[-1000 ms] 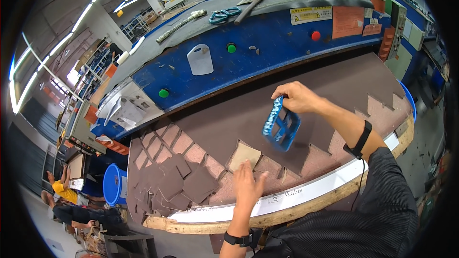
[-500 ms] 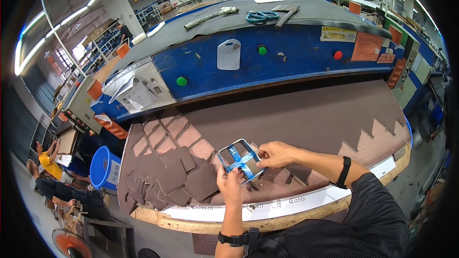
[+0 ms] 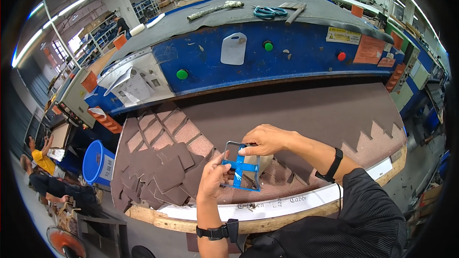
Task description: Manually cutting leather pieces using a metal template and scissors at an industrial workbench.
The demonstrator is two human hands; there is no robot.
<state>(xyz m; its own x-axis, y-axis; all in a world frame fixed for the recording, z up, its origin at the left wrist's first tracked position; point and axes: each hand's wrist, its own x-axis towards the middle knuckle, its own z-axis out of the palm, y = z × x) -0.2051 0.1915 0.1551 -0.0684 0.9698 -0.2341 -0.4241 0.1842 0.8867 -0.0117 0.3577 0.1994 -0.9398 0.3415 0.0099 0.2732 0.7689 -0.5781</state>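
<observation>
Between my hands is a rectangular metal cutting die with a cross of blue tape over its middle, held tilted above the work table. My left hand is closed on its left side, with the thumb at the tape. At the upper edge, my right hand grips it with bent fingers. Below and to the left lies a loose pile of dark brown cut pieces. A wide brown sheet covers the table, with cut-out gaps showing a pinkish base at the left.
A blue press beam with green buttons and a red button spans the far side. A wooden edge borders the table near me. At the left stand a blue bin and an orange fan, with another person beyond.
The cutting die has been turned and tilted in my hands. My right hand has moved from its right side to the upper edge, while my left hand has shifted left.
</observation>
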